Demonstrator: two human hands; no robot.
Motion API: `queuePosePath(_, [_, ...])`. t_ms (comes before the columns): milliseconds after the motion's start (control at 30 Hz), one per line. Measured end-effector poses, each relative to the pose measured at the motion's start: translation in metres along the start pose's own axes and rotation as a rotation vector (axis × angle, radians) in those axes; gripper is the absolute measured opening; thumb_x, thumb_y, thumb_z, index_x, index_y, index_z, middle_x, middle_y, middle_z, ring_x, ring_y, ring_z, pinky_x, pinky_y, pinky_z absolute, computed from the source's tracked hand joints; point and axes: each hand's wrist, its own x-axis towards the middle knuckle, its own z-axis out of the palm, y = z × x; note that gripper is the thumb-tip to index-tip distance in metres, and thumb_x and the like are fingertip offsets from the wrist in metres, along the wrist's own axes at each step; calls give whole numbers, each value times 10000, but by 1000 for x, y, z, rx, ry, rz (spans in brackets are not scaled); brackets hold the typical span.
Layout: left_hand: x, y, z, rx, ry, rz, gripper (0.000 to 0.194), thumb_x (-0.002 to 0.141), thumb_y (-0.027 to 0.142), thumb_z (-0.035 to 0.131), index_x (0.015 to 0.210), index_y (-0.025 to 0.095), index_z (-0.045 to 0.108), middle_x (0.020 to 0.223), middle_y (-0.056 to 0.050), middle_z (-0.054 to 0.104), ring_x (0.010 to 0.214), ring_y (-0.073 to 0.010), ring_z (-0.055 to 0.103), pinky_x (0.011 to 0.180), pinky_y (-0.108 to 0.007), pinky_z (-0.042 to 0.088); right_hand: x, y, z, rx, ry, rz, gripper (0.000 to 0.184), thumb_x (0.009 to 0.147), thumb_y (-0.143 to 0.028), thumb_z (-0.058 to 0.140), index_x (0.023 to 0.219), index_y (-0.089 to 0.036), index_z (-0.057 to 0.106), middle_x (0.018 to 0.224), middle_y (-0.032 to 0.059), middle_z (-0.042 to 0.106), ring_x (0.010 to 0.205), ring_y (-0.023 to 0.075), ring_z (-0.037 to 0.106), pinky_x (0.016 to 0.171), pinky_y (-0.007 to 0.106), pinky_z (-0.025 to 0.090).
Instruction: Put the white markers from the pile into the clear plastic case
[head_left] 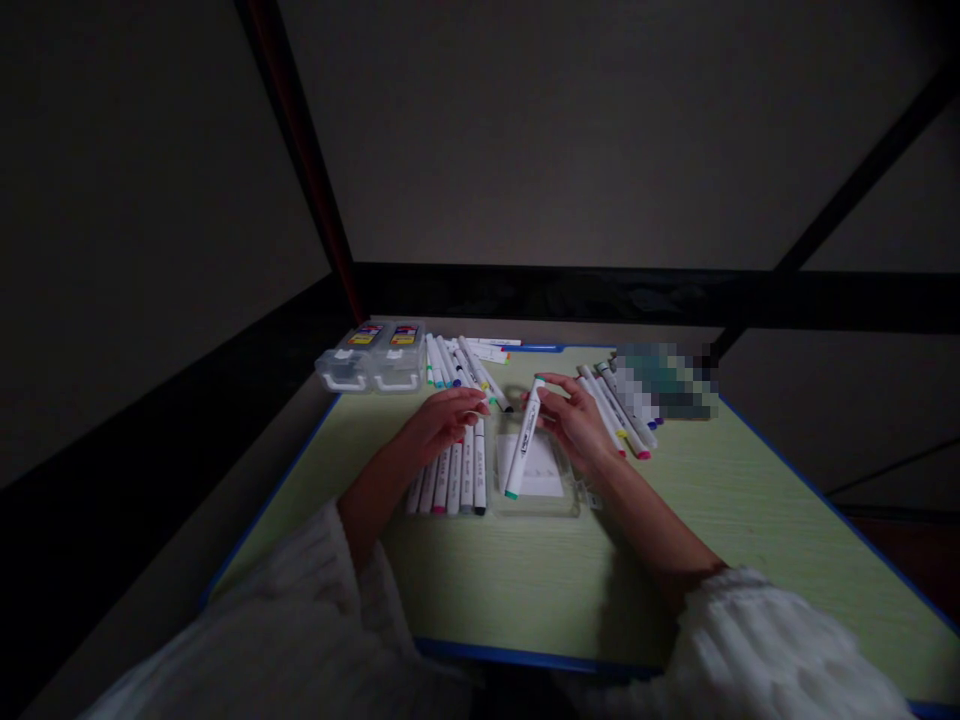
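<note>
My right hand [574, 420] pinches a white marker [526, 440] with green ends, tilted over a clear plastic case [540, 508] that has a white paper in it. To the left, my left hand [442, 425] hovers over a row of white markers [452, 480] lying side by side, their near ends in several colours. Its fingers are slightly bent and point toward the held marker, with nothing visible in them. Part of the row is hidden under this hand. Behind it lies a loose pile of white markers [457, 360].
Two clear cases with handles [373, 358] stand at the table's back left. More markers [619, 415] lie right of my right hand, beside a blurred-out object [667, 380]. The pale green table [510, 590] has a blue edge; a wall rises behind it.
</note>
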Motion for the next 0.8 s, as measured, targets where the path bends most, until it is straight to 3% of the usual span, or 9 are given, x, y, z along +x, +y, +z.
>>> queuePosePath(400, [0, -4, 0, 138, 25, -7, 158, 651, 151, 600, 792, 112, 541, 668, -22, 581, 475, -20, 451, 346, -107, 206, -1, 3, 5, -59, -44, -16, 341, 591, -282, 671, 893, -211, 528, 627, -27, 656, 584, 121, 613, 523, 212, 468])
queuePosePath(800, [-2, -6, 3, 332, 22, 6, 109, 655, 150, 573, 749, 121, 526, 676, -6, 597, 481, -19, 448, 386, -118, 252, -4, 3, 9, -61, -83, 11, 360, 582, -301, 680, 896, -198, 536, 620, -18, 655, 570, 120, 607, 499, 203, 457])
